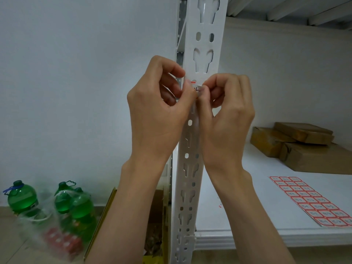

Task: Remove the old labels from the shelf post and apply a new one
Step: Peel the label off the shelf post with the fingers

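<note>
Pinching a small label (197, 89) between curled fingers, both the left hand (158, 111) and right hand (226, 115) worked against the white shelf post (190, 168).

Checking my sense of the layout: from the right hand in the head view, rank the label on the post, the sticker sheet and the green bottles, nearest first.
From the right hand:
1. Label, at its fingertips on the post.
2. Sticker sheet, lower right on the shelf.
3. Green bottles, lower left on the floor.

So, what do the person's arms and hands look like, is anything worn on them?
Both are bare: the left hand and the right hand show no gloves, rings or watch, and no sleeves cover either forearm as far as the view reaches.
</note>
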Action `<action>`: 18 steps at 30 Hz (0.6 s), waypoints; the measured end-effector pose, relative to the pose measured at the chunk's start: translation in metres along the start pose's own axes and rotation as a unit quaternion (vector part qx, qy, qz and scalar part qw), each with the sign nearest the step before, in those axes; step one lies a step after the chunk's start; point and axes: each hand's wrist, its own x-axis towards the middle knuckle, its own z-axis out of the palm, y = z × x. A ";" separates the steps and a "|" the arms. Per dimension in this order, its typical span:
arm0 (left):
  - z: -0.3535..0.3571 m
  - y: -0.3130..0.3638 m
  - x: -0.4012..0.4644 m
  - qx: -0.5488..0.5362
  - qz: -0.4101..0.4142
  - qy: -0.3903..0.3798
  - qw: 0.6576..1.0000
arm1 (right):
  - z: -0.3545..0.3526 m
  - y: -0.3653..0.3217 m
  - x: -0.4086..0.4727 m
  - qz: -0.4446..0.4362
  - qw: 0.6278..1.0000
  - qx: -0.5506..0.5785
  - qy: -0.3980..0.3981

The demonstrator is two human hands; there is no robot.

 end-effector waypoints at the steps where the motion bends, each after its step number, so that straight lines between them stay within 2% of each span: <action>1: 0.000 0.000 0.000 -0.001 -0.002 -0.005 1.000 | 0.000 0.000 0.000 0.002 1.000 0.002 -0.002; 6: -0.001 -0.001 0.001 -0.004 -0.014 -0.029 0.999 | 0.001 -0.001 -0.002 -0.003 1.000 0.009 0.000; 18: 0.007 0.001 -0.002 -0.019 -0.068 -0.001 0.997 | 0.004 0.002 -0.002 -0.032 0.999 0.003 -0.006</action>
